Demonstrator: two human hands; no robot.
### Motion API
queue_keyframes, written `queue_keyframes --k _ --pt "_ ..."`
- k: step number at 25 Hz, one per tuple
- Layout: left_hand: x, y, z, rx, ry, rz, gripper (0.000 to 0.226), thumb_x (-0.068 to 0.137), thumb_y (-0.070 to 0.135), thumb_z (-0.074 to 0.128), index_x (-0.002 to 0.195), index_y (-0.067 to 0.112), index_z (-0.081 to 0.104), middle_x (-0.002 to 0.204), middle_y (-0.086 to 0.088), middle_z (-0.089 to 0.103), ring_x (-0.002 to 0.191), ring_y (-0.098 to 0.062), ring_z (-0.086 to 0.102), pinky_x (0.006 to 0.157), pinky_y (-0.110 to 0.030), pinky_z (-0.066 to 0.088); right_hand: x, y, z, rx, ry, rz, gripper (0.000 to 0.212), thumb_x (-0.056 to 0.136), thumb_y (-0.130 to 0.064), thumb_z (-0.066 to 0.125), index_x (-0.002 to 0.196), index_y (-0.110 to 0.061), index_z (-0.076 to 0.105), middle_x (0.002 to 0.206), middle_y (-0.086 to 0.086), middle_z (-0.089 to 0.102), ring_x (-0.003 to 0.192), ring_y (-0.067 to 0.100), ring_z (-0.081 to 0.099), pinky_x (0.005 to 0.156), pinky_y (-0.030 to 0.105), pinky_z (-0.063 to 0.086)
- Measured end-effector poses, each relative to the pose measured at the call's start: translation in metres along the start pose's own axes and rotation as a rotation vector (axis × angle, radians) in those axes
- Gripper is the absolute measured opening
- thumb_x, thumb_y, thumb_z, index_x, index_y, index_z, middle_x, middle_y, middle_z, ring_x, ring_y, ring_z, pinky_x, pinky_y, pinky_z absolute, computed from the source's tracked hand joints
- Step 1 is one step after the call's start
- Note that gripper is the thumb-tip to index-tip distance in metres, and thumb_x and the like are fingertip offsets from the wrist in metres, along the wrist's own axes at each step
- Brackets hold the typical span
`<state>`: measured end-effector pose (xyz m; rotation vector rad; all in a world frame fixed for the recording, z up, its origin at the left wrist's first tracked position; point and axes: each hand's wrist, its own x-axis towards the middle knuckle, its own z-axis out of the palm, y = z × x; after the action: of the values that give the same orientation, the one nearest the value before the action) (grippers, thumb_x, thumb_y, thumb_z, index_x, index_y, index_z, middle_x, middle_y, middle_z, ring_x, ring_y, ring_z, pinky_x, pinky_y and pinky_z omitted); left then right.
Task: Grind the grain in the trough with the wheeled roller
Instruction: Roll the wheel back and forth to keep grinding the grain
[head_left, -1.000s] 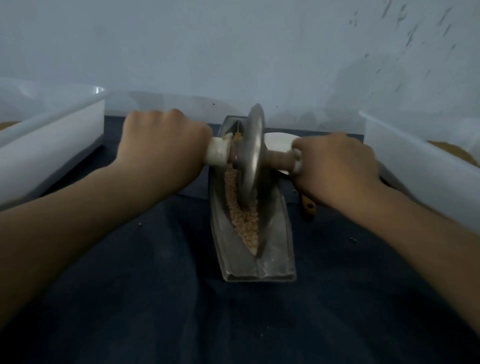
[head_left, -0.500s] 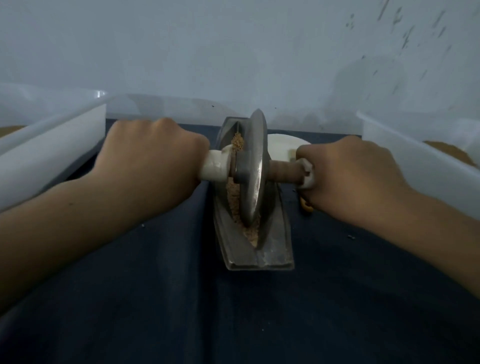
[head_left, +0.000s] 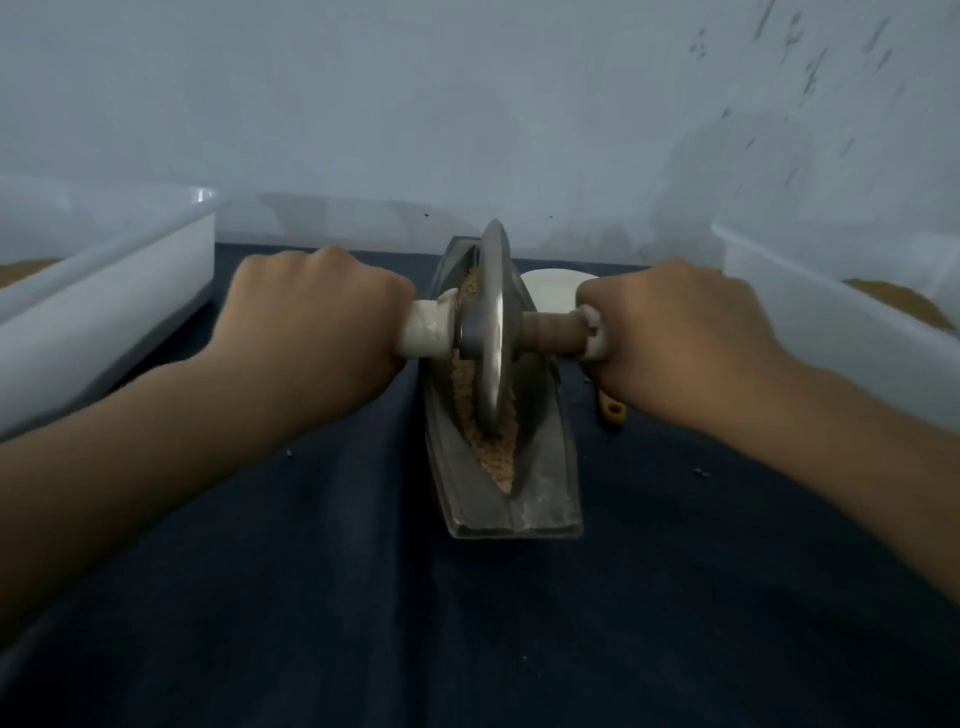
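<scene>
A dark cloth (head_left: 311, 597) is spread over the surface, flanked by a white bin (head_left: 104, 322) at the left and another white bin (head_left: 831, 332) at the right, each with tan material seen inside. A white round dish (head_left: 550, 291) is partly hidden behind the right handle, and a small yellow-brown object (head_left: 613, 413) is half covered by the right hand (head_left: 675, 343). Compared with a second earlier, the wheeled roller (head_left: 491, 332) is found nearer along the trough (head_left: 540, 483), and less grain (head_left: 498, 457) is exposed in front of it; since half a second ago little is altered. The trough is laid lengthwise at the centre, pointing far to near, with the grain heaped in its groove around the upright wheel's lower edge. The white-wrapped left handle is gripped by the left hand (head_left: 311, 332), fingers curled over it, and the brown right handle is clasped likewise by the right hand, so that the wheel and trough lie midway between both fists.
</scene>
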<state>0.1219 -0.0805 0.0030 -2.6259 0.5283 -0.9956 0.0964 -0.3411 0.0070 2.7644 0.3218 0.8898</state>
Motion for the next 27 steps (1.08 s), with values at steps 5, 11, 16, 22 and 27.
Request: queue_keyframes --k 5,11,16,22,27 --pt "0.006 0.003 0.011 0.030 -0.066 -0.061 0.029 0.069 0.033 0.072 0.060 0.026 0.045 0.053 0.006 0.024 0.039 -0.019 0.030 0.049 -0.020 0.017 0.010 -0.004 0.012 -0.032 -0.037 0.058 0.027 0.065 -0.025 0.071 0.061 -0.029 0.045 0.052 -0.008 0.039 0.044 0.013 0.036 0.046 0.020 0.027" --pt "0.055 0.011 0.027 -0.043 -0.151 -0.129 0.007 0.088 0.027 0.059 0.088 0.021 0.064 0.082 -0.007 0.059 0.077 -0.035 0.062 0.060 -0.034 0.036 0.055 -0.010 0.028 -0.009 -0.138 0.186 0.007 0.090 -0.020 0.059 0.085 -0.025 0.061 0.076 0.000 0.052 0.067 0.023 0.048 0.052 0.028 0.028" --pt "0.000 -0.008 -0.003 0.004 0.044 0.085 0.028 0.064 0.041 0.061 0.058 0.033 0.035 0.053 0.010 0.015 0.040 -0.019 0.021 0.049 -0.014 0.011 -0.013 -0.001 -0.008 0.010 0.069 -0.051 0.035 0.065 -0.030 0.058 0.057 -0.034 0.025 0.048 -0.013 0.028 0.040 0.006 0.023 0.048 0.015 0.015" --pt "0.041 0.010 0.028 -0.029 -0.166 -0.133 0.010 0.085 0.032 0.060 0.084 0.024 0.064 0.074 -0.004 0.055 0.068 -0.032 0.060 0.057 -0.032 0.035 0.050 -0.009 0.027 -0.030 -0.101 0.173 0.008 0.086 -0.018 0.062 0.083 -0.026 0.060 0.068 -0.001 0.047 0.059 0.022 0.047 0.049 0.025 0.024" --pt "0.049 0.008 0.013 0.011 -0.166 -0.041 0.008 0.086 0.029 0.061 0.088 0.022 0.063 0.080 -0.005 0.058 0.072 -0.031 0.061 0.058 -0.033 0.037 0.039 -0.004 0.022 0.040 -0.180 0.170 0.021 0.088 -0.027 0.060 0.072 -0.028 0.046 0.073 -0.001 0.055 0.060 0.018 0.047 0.049 0.026 0.028"
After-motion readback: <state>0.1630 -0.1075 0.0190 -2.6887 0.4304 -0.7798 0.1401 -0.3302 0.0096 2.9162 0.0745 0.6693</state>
